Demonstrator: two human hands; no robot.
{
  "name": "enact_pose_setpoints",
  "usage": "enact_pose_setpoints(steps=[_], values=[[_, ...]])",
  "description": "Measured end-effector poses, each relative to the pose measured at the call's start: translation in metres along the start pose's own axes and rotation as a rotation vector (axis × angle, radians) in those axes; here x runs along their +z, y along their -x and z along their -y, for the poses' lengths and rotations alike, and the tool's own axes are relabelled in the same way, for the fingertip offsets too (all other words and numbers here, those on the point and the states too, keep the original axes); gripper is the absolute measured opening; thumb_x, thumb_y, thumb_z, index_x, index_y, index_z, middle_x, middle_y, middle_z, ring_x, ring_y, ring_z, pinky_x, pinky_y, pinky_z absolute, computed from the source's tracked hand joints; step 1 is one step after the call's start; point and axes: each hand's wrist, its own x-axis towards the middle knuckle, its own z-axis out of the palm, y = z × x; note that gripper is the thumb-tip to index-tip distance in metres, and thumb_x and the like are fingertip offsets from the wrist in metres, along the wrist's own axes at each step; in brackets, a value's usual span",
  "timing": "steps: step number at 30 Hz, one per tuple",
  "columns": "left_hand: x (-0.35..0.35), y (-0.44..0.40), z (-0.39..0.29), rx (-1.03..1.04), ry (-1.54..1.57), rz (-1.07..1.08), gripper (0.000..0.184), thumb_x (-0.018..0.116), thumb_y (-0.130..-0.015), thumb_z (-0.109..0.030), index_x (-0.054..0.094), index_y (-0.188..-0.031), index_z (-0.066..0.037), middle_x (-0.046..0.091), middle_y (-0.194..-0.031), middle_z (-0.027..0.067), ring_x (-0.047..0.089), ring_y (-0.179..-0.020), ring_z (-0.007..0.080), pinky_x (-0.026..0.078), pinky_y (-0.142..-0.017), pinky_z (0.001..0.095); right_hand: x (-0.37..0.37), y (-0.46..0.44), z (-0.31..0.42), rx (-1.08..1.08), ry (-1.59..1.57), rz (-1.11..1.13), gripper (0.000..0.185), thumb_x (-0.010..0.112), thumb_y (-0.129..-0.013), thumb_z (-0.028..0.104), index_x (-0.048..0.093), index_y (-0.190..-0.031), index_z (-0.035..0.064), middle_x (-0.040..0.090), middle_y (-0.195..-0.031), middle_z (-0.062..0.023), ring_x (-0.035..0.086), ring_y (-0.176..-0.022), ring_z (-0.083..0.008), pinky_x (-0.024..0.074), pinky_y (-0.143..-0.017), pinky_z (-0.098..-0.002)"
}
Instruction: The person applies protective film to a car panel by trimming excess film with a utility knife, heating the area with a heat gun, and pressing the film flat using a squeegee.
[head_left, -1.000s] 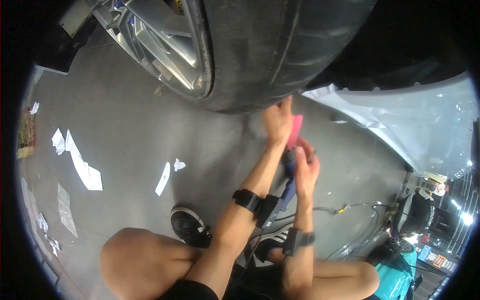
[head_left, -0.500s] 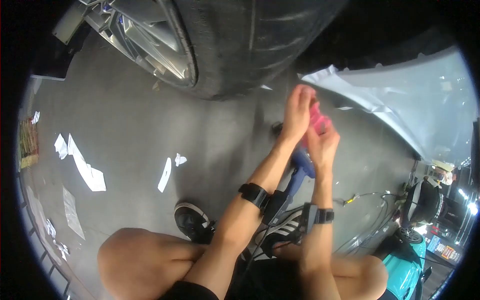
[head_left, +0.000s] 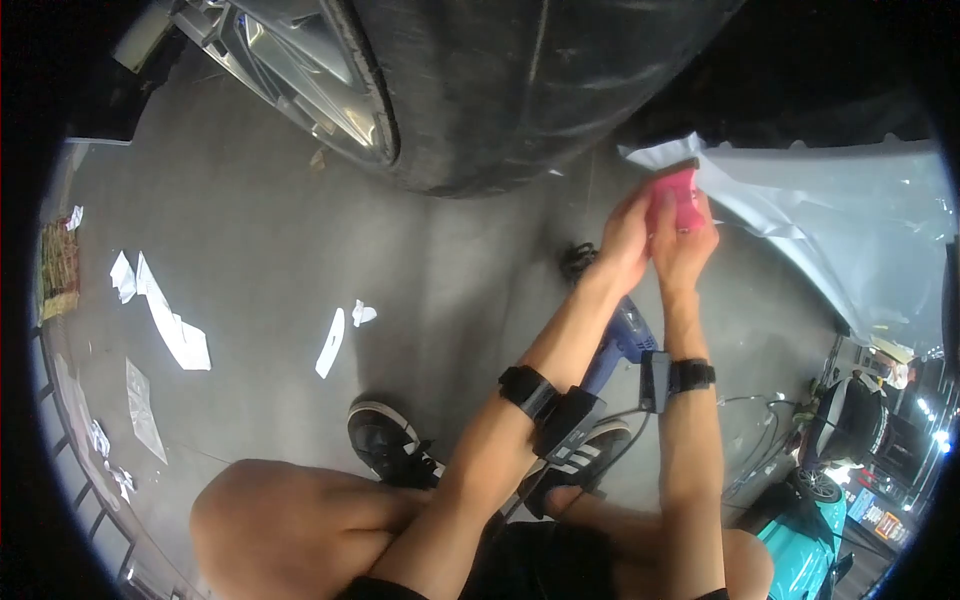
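In the head view we see our two bare hands close together, fingers closed around a small, pink, block-shaped tool with a dark strip along its upper edge (head_left: 678, 200). Our left hand (head_left: 625, 243) grips it from the left, and our right hand (head_left: 686, 245) holds it from the right, with a finger or thumb laid over its face. The pink tool is held up just beside the crumpled near corner of a glossy, pale blue-white curved panel (head_left: 850, 225); from this angle we cannot quite tell whether the two touch.

Beneath our left forearm, a dark blue, gun-shaped power tool with a black front end (head_left: 630, 332) lies on the smooth grey floor (head_left: 440, 270), its front end near our left hand. Each forearm wears a black strap with a black box, and dark cords run down from the boxes.

Above our hands hangs a wide black rubber tyre (head_left: 490, 100), mounted on a silver spoked metal wheel (head_left: 300, 75). We have our knees bent, with a black shoe with a white sole (head_left: 383, 442) on the left and a black shoe with white stripes (head_left: 583, 458) on the right. Scraps of white, paper-thin sheet (head_left: 178, 332) lie well apart from us at left, and a turquoise car (head_left: 795, 550) stands at lower right.
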Motion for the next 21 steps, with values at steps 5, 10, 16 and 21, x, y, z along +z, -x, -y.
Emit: enact_pose_setpoints(steps=[5, 10, 16, 21], values=[[0.003, -0.011, 0.008, 0.018, 0.070, -0.025, 0.039, 0.045, -0.106, -0.026, 0.046, -0.140, -0.007, 0.054, -0.135, 0.0108, 0.054, -0.121, 0.0203, 0.046, -0.102, 0.0357, -0.001, -0.006, -0.012, 0.005, -0.033, 0.048, 0.015, 0.064, -0.092, 0.019, 0.064, -0.096, 0.0044, 0.066, -0.088, -0.0159, 0.065, -0.078, -0.0371, 0.0518, -0.070, -0.0392], [0.006, -0.012, 0.009, 0.069, 0.093, -0.033, 0.033, 0.042, -0.106, -0.022, 0.051, -0.134, -0.006, 0.057, -0.133, 0.0080, 0.053, -0.122, 0.0187, 0.041, -0.105, 0.0341, -0.001, -0.008, -0.020, -0.019, -0.043, 0.036, 0.017, 0.065, -0.093, 0.018, 0.067, -0.103, 0.0039, 0.067, -0.093, -0.0162, 0.066, -0.081, -0.0357, 0.0523, -0.072, -0.0376], [0.001, -0.017, 0.000, -0.017, 0.096, 0.008, 0.031, 0.042, -0.106, -0.023, 0.050, -0.134, -0.010, 0.057, -0.131, 0.0074, 0.054, -0.120, 0.0182, 0.041, -0.102, 0.0366, 0.000, -0.009, -0.015, -0.016, -0.064, 0.029, 0.017, 0.065, -0.092, 0.017, 0.067, -0.101, 0.0030, 0.067, -0.095, -0.0157, 0.066, -0.082, -0.0343, 0.0524, -0.073, -0.0371], [0.001, -0.017, -0.011, -0.053, 0.043, -0.018, 0.030, 0.042, -0.106, -0.022, 0.051, -0.132, -0.010, 0.059, -0.129, 0.0074, 0.055, -0.117, 0.0183, 0.043, -0.100, 0.0363, 0.008, -0.005, -0.010, -0.030, -0.034, -0.023, 0.016, 0.064, -0.093, 0.017, 0.067, -0.099, 0.0024, 0.066, -0.094, -0.0149, 0.065, -0.080, -0.0346, 0.0516, -0.071, -0.0384]])
